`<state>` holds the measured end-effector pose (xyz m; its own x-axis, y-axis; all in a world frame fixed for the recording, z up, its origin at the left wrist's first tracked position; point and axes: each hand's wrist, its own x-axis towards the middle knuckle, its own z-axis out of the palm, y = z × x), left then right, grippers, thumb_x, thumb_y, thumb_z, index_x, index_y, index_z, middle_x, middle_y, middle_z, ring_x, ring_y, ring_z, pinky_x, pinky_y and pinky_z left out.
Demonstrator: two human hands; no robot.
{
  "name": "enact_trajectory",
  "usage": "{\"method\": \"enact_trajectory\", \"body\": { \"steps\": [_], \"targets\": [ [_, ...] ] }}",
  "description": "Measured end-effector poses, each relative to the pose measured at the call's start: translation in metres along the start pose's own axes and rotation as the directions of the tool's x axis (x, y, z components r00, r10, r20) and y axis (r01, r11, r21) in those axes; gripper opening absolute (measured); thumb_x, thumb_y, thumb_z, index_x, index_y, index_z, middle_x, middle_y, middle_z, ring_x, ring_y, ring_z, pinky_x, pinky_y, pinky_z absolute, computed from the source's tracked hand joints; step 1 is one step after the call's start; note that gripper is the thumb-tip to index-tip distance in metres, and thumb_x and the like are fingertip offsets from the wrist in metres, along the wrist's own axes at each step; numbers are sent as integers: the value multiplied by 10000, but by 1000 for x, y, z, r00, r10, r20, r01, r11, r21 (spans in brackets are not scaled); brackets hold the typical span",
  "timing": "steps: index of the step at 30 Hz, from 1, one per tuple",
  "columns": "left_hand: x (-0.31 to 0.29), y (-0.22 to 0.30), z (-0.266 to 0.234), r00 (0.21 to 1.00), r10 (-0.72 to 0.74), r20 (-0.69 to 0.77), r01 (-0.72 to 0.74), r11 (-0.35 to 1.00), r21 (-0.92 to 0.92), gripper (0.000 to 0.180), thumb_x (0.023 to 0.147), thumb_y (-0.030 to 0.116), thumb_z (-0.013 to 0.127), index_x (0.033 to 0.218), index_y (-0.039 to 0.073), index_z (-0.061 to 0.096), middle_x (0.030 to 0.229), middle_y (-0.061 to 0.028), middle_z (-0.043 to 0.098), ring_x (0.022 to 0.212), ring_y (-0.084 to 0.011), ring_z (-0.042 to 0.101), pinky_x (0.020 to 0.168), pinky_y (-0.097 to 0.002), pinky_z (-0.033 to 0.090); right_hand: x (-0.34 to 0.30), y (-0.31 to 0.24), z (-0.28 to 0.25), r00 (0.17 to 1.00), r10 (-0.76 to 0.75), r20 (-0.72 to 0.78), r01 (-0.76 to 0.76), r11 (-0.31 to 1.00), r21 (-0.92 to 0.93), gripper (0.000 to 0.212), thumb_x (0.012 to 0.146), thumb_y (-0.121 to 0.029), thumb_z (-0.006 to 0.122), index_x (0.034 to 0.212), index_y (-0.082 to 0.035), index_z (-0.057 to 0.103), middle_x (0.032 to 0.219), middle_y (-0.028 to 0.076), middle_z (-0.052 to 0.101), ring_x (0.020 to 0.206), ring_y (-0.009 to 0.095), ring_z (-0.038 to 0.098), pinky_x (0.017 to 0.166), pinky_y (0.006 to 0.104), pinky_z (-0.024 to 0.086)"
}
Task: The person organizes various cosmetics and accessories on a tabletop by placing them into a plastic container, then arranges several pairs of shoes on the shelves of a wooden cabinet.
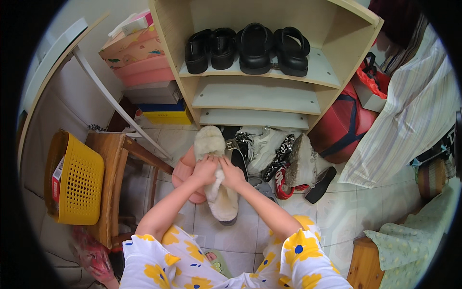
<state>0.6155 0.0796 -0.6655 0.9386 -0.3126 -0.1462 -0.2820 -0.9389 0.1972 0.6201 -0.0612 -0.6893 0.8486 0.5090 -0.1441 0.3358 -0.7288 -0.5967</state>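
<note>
A cream furry slipper [222, 200] lies on the tiled floor below the shoe shelf, with a second furry slipper [209, 141] just beyond it. My left hand [205, 169] and my right hand [231, 173] both grip the near slipper at its opening, fingers closed on the fur. A pink slipper [182, 169] lies under my left hand. Beside my right hand sits a dark flat shoe [237, 158].
The beige shoe shelf [257, 91] holds black sandals [253, 46] on its top board. A pile of shoes [284, 161] lies right of my hands. A wooden stool [111, 178] with a yellow basket [77, 180] stands left; a red bag [339, 126] stands right.
</note>
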Motion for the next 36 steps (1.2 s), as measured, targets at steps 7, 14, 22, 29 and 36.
{"method": "enact_trajectory", "body": {
  "steps": [7,14,22,29,36],
  "targets": [
    [-12,64,-64,947,194,-257,-206,978,-19,466,525,49,584,979,19,485,967,-104,494,968,-280,438,734,-412,369,-53,-9,-82,971,-88,-223,113,988,105,675,542,-20,577,1181,-50,361,1282,154,320,914,394,521,731,426,472],
    [-10,145,-90,836,412,-361,-404,909,102,490,509,51,594,989,34,497,985,-73,487,984,-243,432,821,-387,332,-130,13,-120,876,-17,-482,31,999,21,705,530,-17,615,1186,-78,366,1289,131,306,854,384,550,687,416,491],
    [60,228,-136,535,561,-632,-618,770,160,342,635,76,534,974,38,514,949,-68,514,966,-227,472,852,-389,356,-157,41,-214,614,-48,-788,-50,994,-100,711,532,55,565,1205,-74,377,1258,129,372,998,362,498,734,400,487],
    [165,255,-210,416,619,-666,-640,720,270,332,671,55,510,1001,17,506,1003,-111,519,995,-266,492,839,-352,409,-113,62,-336,529,-231,-817,-56,951,-305,564,605,25,515,1158,-36,420,1210,154,420,1017,355,489,786,402,461],
    [206,256,-226,623,103,-775,-413,885,-214,404,775,134,499,1156,39,404,1167,-161,404,1040,-344,435,839,-398,411,-27,109,-414,609,-93,-787,-287,900,-328,332,732,-11,462,1064,-20,469,1053,180,472,930,380,514,758,429,447]
  ]
}}
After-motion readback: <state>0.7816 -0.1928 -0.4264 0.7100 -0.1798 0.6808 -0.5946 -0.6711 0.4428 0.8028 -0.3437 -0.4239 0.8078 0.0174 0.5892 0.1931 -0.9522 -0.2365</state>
